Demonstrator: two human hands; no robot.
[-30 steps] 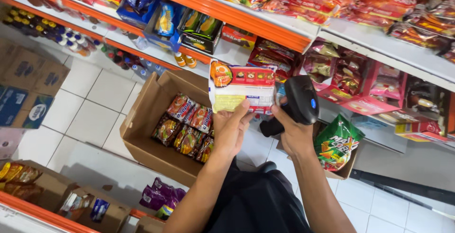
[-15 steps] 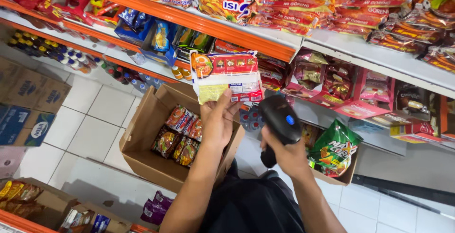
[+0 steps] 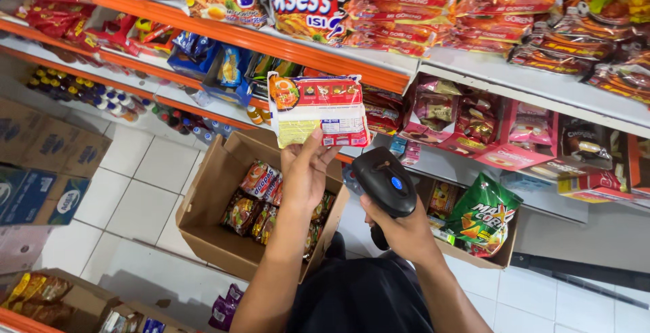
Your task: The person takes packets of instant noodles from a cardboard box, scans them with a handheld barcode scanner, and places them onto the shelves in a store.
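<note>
My left hand (image 3: 306, 172) holds up a flat red, white and yellow noodle packet (image 3: 317, 111), its back side turned toward me, in front of the shelves. My right hand (image 3: 404, 228) grips a black handheld barcode scanner (image 3: 384, 182) with a blue button, just right of and below the packet. Under both hands an open cardboard box (image 3: 210, 197) on the white tiled floor holds several colourful noodle packets (image 3: 257, 201).
Orange-edged shelves (image 3: 318, 55) packed with noodle and snack packets run across the top. A green snack bag (image 3: 482, 214) stands in a second box at the right. More cartons (image 3: 47, 163) sit at the left, and small bottles (image 3: 88, 92) line a low shelf.
My left hand has lifted the packet higher and nearer the shelves. The scanner has dropped lower, away from the packet, and my view has tilted up along the shelves.
</note>
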